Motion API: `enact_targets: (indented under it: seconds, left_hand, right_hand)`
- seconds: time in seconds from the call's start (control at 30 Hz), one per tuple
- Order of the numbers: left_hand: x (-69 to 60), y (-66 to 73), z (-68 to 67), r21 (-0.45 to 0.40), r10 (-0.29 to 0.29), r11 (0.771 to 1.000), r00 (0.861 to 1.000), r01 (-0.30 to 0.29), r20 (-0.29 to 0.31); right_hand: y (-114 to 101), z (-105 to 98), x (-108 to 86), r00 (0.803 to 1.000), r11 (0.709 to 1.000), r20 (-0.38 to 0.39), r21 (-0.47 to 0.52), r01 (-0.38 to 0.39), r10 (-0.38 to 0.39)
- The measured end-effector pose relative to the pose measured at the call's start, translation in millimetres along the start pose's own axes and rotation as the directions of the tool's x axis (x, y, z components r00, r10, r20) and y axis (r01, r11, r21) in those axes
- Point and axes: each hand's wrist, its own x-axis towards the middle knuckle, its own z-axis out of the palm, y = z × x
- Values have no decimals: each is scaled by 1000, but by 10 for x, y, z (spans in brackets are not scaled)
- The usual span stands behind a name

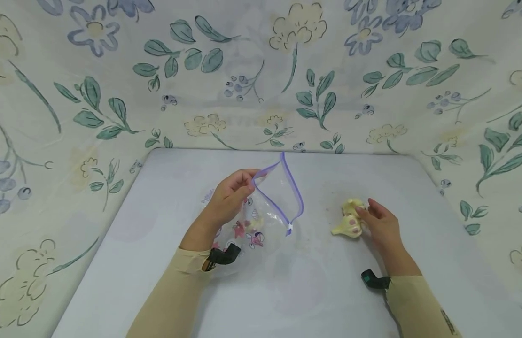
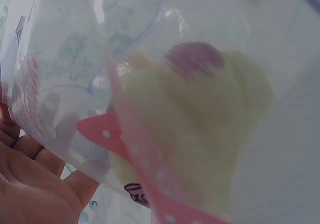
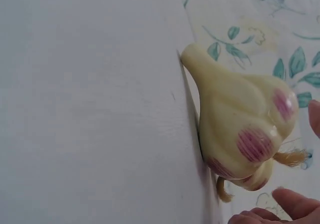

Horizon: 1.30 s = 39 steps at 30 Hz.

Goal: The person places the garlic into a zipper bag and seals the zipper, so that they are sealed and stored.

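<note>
My left hand [image 1: 229,195] pinches the edge of a clear zip bag [image 1: 271,199] with a purple zip strip and pink sea-creature prints; its mouth gapes toward the right. Inside the bag lies a pale garlic bulb [image 2: 195,109] with a purple patch, seen through the plastic in the left wrist view. Two garlic bulbs [image 1: 349,226] sit together on the table at the right. Beside them is my right hand [image 1: 381,227], its fingers relaxed and apart at their right side. The right wrist view shows a gap between the fingertips and the nearer bulb [image 3: 240,124].
A white table [image 1: 159,300] lies under both hands, with small dark specks near the bulbs. Floral cloth [image 1: 252,75] rises behind the table and along both sides.
</note>
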Motion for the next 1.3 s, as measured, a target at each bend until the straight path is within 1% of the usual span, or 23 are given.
enact_targets:
  seconds: [0.13, 0.27, 0.33, 0.4, 0.57, 0.77, 1.0, 1.13, 1.3]
  left_hand:
    - [10, 9, 11, 18, -20, 1000, 1000, 20, 0]
    - [10, 11, 21, 9, -32, 999, 999, 32, 9]
    - [9, 8, 22, 0, -35, 999, 999, 35, 15]
    - [5, 8, 18, 0, -38, 999, 999, 38, 14]
    - [-4, -1, 12, -9, -42, 999, 999, 42, 11]
    - [4, -4, 7, -16, -24, 1000, 1000, 24, 16]
    - [21, 1, 16, -24, -24, 999, 999, 25, 21]
    - [25, -6, 17, -18, -23, 1000, 1000, 24, 18]
    - [19, -9, 22, -19, -20, 1000, 1000, 21, 20]
  right_hand:
    - [23, -45, -150, 999, 1000, 32, 17, 16, -16]
    - [64, -12, -242, 997, 999, 78, 51, 11, -15]
    - [74, 24, -268, 996, 998, 89, 58, 12, -17]
    - [75, 63, -277, 996, 999, 86, 52, 14, -19]
    - [75, 163, -306, 999, 999, 51, 29, 16, -17]
    - [83, 249, -336, 999, 999, 22, 25, 28, -29]
    - [103, 252, -328, 1000, 999, -3, 29, 17, -17]
    - [105, 253, -321, 1000, 998, -10, 58, 4, -4]
    - [112, 248, -319, 1000, 997, -19, 71, -4, 5]
